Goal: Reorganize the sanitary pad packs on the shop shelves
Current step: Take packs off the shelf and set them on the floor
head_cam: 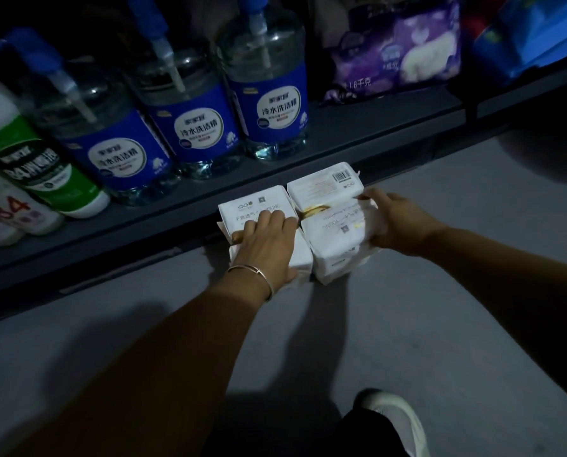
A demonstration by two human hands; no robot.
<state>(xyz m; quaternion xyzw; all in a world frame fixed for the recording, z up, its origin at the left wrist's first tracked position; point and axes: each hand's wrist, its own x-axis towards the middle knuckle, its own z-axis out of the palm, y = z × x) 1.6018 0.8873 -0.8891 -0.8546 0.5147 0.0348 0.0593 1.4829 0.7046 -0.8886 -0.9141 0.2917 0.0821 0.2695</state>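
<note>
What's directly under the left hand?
The left hand presses flat on the left stack of white pad packs, beside the right stack. Lower packs and the grey floor beneath are covered.

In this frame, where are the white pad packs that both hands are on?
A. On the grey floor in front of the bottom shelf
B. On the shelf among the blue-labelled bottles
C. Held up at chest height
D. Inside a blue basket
A: the white pad packs sit on the grey floor just in front of the bottom shelf, with the left hand on top and the right hand at their side.

White sanitary pad packs are printed with grey lettering; clear bottles are wrapped in blue labels; the floor is grey.
</note>
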